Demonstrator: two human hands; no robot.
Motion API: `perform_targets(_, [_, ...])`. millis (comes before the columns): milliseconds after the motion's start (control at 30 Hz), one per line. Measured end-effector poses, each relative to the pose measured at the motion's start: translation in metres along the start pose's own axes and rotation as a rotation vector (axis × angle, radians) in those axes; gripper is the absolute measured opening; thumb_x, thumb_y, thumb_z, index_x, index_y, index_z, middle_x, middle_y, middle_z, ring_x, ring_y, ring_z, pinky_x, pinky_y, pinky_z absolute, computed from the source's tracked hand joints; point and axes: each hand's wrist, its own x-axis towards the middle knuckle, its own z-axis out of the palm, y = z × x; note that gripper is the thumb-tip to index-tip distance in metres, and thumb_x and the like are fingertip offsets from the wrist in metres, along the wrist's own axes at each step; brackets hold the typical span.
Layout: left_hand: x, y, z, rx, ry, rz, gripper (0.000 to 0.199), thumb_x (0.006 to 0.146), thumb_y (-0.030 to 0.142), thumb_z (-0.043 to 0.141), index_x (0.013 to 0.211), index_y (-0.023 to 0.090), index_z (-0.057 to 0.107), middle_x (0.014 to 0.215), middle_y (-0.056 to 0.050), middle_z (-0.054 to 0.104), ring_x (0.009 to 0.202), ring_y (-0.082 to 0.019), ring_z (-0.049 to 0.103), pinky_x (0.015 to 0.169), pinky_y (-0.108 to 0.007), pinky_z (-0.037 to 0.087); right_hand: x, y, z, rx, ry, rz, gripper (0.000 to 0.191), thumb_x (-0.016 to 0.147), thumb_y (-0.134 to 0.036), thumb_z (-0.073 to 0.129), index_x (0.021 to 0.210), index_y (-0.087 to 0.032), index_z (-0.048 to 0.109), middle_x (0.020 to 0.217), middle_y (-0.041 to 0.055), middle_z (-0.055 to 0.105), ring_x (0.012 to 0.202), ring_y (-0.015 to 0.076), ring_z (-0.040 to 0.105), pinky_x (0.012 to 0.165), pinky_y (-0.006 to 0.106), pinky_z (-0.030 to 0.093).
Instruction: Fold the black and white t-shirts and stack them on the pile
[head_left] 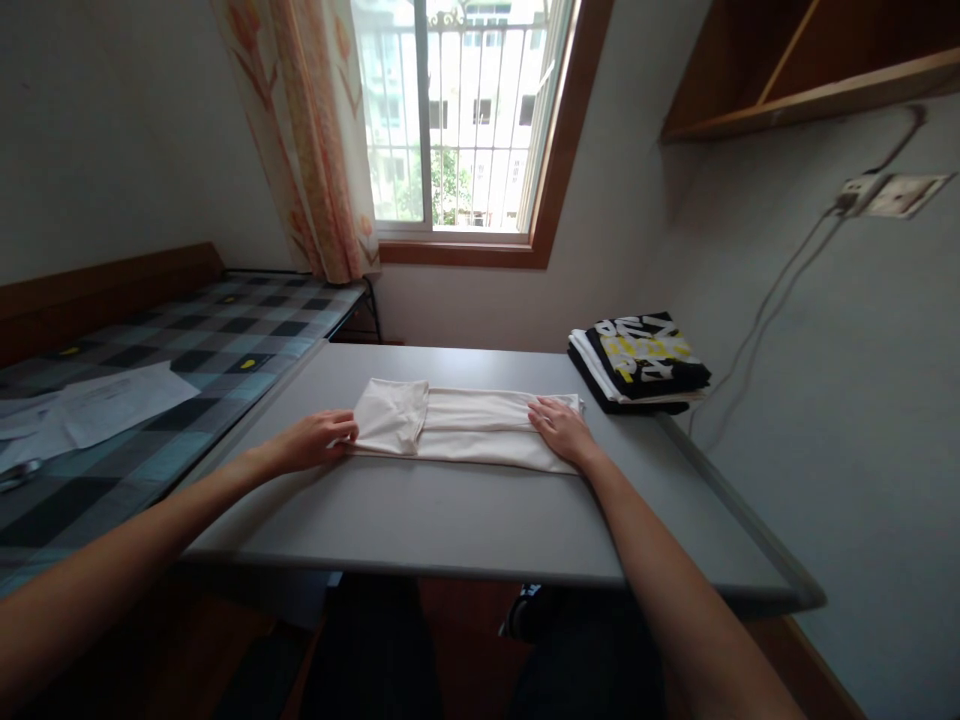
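Note:
A white garment (480, 425), folded into a long strip, lies crosswise on the grey table. Its left end is doubled over in a squarish flap; the exact kind of garment does not show. My left hand (330, 437) is at that left end, fingers curled and pinching the near corner of the flap. On the strip's right end my right hand (559, 428) rests flat, palm down with fingers stretched out, pressing the fabric to the table.
Folded clothes (637, 360), black and white with a printed top piece, are stacked at the table's (450, 515) back right. A bed (277, 310) with a checked cover and papers (124, 400) stands left. A cable (765, 315) hangs along the right wall.

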Motion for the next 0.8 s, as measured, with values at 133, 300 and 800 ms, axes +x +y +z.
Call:
perform_targets(133, [-0.001,0.003,0.004,0.099,0.053,-0.021,0.019,0.082,0.016,0.051,0.093,0.021,0.065,0.098,-0.006,0.064,0.086,-0.020,0.061,0.080,-0.031,0.045,0.001,0.001,0.001,0.004,-0.001,-0.004,0.045,0.098,-0.044,0.038,0.130,-0.023,0.061,0.143,0.0090,0.053,0.135,0.0256,0.043,0.110,0.048,0.032])
perform_targets(300, [0.017,0.031,0.008,0.103,0.089,0.008,0.030,0.083,0.023,0.054,0.111,0.025,0.064,0.110,-0.007,0.064,0.100,-0.024,0.061,0.088,-0.035,0.045,0.001,0.001,0.001,0.015,-0.002,0.002,0.045,0.098,-0.043,0.039,0.130,-0.021,0.062,0.143,0.0102,0.052,0.135,0.0265,0.043,0.111,0.048,0.032])
perform_targets(800, [0.131,0.092,0.013,0.057,-0.075,-0.545,0.053,0.093,0.033,0.043,0.142,0.015,0.037,0.107,-0.016,0.069,0.098,-0.030,0.067,0.081,-0.035,0.049,0.001,0.003,0.001,0.069,0.027,0.002,0.041,0.096,-0.042,0.044,0.126,-0.023,0.064,0.141,0.0091,0.055,0.133,0.0251,0.045,0.110,0.048,0.033])
